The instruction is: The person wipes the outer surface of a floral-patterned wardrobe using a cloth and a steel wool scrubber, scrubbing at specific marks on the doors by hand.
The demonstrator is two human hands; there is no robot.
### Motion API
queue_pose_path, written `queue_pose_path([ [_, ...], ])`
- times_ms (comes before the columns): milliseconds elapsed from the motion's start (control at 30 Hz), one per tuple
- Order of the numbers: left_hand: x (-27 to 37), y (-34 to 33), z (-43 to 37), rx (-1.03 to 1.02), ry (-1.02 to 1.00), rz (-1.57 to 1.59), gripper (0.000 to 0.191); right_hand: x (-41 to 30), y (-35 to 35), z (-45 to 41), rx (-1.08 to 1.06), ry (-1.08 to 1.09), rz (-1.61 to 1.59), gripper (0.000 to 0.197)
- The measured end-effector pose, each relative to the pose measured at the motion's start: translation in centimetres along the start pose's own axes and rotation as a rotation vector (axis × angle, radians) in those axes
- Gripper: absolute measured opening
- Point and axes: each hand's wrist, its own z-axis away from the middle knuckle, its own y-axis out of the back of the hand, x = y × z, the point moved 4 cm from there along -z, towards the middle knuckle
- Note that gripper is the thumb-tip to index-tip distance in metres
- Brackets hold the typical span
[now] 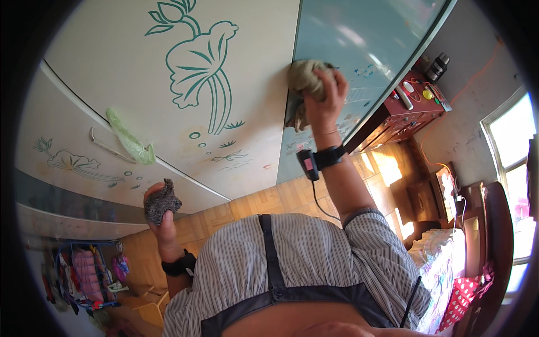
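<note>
My right hand (328, 99) presses a bunched, greenish-grey cloth (306, 78) against the blue-grey glossy panel (322, 42) of a wardrobe, near its seam with the white door. A loose end of the cloth hangs below the palm. Held away from the doors, my left hand (162, 223) grips a dark grey scouring pad (162, 204) between thumb and fingers. The white wardrobe door (252, 54) bears a green lotus drawing and faint smudges low down. A pale green lace cover (132, 139) hangs beside a bar handle (110, 146) on the doors.
At the right stands a dark red cabinet (414, 103) with a thermos flask (438, 67) and small items on top. A bed (442, 252) lies at the lower right. A blue wire basket (86, 274) of clothes is at the lower left, by a wooden stool (151, 309).
</note>
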Motion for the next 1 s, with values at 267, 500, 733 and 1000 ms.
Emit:
queue_pose_path([
  [267,-0.3,0.1,-0.2,-0.015,0.003,0.034,0.061,7.7,0.4,17.2,-0.489,-0.450,0.186,0.051],
  [500,-0.9,1.2,0.4,-0.005,-0.022,0.017,0.061,8.3,2.9,10.8,-0.005,-0.653,-0.054,0.046],
  [733,-1.7,-0.1,-0.3,0.011,-0.015,0.078,0.062,2.8,-2.3,14.3,-0.492,-0.590,0.174,0.049],
  [1000,-0.7,-3.5,-3.3,-0.230,0.034,-0.002,0.051,8.2,0.6,11.3,-0.050,-0.658,0.003,0.046],
])
